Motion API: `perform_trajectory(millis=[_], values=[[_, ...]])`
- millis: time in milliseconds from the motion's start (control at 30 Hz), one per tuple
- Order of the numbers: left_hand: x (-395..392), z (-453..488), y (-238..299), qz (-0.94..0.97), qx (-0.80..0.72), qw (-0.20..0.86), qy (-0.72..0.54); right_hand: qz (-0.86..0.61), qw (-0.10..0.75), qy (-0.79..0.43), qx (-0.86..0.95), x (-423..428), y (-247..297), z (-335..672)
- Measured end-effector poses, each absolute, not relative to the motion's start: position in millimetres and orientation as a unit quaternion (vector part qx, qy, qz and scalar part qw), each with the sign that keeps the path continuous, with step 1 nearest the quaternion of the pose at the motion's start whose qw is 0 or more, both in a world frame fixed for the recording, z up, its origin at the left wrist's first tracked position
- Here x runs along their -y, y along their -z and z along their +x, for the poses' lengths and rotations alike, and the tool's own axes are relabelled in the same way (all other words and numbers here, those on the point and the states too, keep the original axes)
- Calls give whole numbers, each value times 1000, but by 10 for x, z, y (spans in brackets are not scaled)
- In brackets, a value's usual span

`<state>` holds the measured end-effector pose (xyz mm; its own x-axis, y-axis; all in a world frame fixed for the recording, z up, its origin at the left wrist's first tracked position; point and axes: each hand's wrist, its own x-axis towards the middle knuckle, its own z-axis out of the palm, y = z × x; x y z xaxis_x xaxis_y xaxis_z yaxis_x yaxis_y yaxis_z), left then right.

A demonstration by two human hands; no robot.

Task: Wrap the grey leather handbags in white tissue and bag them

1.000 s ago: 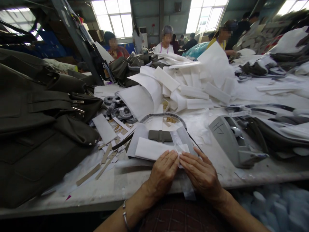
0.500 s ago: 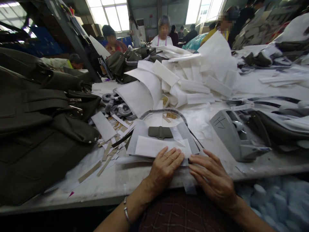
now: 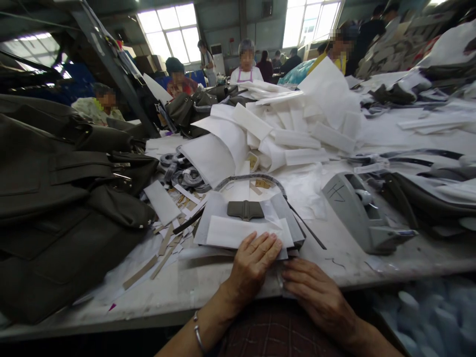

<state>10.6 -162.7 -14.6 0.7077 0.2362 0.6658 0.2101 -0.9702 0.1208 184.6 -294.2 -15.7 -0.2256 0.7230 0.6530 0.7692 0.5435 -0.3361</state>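
Note:
In front of me on the table lies a small dark handbag wrapped in white paper (image 3: pixel 211 207), its dark clasp tab (image 3: pixel 245 209) showing through. A folded white sheet (image 3: pixel 226 232) rests across the bag's near part. My left hand (image 3: pixel 256 260) lies flat on that sheet, fingers stretched out. My right hand (image 3: pixel 316 292) is at the table's front edge, just below the bag's right corner. Its fingers are stretched out side by side over a bit of translucent wrap, and its thumb is hidden. The wrapped strap (image 3: pixel 256 177) arches behind the bag.
Large dark bags (image 3: pixel 85 223) are heaped on the left. A grey tape dispenser (image 3: pixel 353 210) stands on the right. Behind are piled white papers (image 3: pixel 275 126), coiled wrapped straps (image 3: pixel 188 176) and paper scraps (image 3: pixel 167 243). Several people sit or stand farther back.
My right hand has moved down and left, from beside the bag's right corner to below it, and its fingers have come closer together. My left hand stays on the sheet.

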Motion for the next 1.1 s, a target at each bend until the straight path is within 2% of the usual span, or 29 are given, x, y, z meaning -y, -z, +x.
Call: perform_trajectory(millis=[133,500,900,1000,1100], values=[[1641,146,165,922,-139,1,-362,-467,450,-32,761,3020,58,1882],[1635,183,181,923,-149,1,-355,-475,441,-55,760,3152,-53,1760],[1663,154,105,919,-159,82,-350,-485,440,-51,754,2747,-411,1802],[1675,129,32,922,-159,121,-332,-501,416,-31,758,2568,-511,1809],[1694,162,22,898,-173,142,-379,-501,382,-44,775,2404,-607,1819]])
